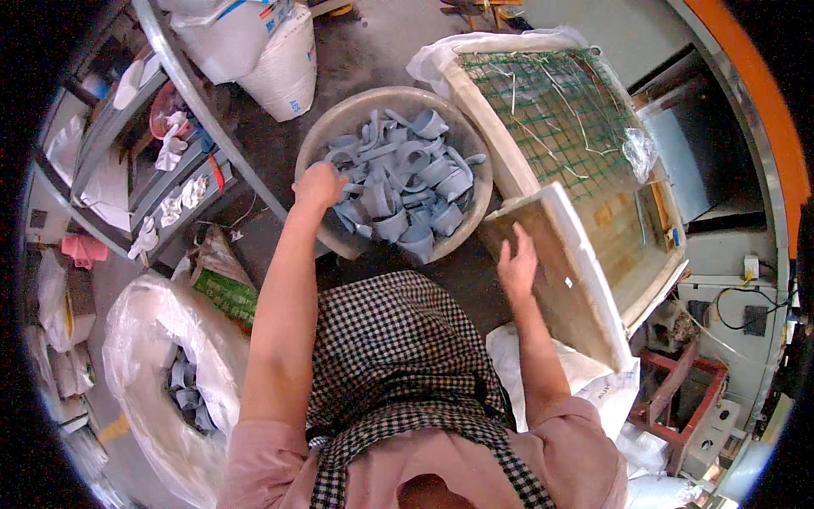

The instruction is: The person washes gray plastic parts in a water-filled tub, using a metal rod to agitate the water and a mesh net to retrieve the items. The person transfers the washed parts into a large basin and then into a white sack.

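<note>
A wide round tub in front of me holds a heap of grey plastic cup-shaped parts with curved strips among them. My left hand is at the tub's left side, over the edge of the heap; its fingertips are partly hidden among the parts, and whether it grips one cannot be told. My right hand is held right of the tub, above a flat board with a white edge, fingers apart and nothing in them. A checked apron covers my lap.
Right of the tub stands a large shallow box with green netting across it. White sacks stand beyond the tub. At the lower left, an open plastic-lined sack holds more grey parts. A metal frame rail runs along the left.
</note>
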`<state>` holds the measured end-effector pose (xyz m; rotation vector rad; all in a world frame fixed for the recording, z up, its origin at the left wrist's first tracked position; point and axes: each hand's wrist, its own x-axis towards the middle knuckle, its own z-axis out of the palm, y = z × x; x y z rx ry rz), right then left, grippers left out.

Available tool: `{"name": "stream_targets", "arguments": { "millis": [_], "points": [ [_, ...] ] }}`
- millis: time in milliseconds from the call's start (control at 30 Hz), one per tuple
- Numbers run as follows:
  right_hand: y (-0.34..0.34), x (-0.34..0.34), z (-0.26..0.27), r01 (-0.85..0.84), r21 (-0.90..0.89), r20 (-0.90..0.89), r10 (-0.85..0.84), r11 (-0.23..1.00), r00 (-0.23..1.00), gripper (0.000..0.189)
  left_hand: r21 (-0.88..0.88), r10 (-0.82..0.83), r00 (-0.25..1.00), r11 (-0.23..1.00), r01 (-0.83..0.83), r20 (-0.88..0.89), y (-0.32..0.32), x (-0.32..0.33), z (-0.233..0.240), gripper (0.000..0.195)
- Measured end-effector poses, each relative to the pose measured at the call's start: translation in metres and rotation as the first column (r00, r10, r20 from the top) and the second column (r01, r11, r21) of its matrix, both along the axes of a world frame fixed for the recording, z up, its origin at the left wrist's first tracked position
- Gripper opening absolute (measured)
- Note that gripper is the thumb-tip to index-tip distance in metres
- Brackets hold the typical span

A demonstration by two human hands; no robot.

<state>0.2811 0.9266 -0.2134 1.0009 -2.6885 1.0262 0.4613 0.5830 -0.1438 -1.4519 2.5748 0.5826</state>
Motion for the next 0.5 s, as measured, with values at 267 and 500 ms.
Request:
{"name": "stream_targets", "arguments": {
  "millis": [267, 500],
  "points": [
    [-0.023, -0.021, 0.014, 0.089, -0.049, 0.292, -0.071, 0.995, 0.954, 0.043, 0.045, -0.033, 0.998, 0.999, 0.031, 0.059, -0.005, 0.011, 0.001, 0.040],
    [-0.113, -0.031, -0.081, -0.268, 0.257, 0.259, 0.201, 0.928, 0.945, 0.055, 0.006, 0.013, 0.998, 1.000, -0.013, 0.056, -0.022, 0.010, -0.029, 0.039]
  ]
}}
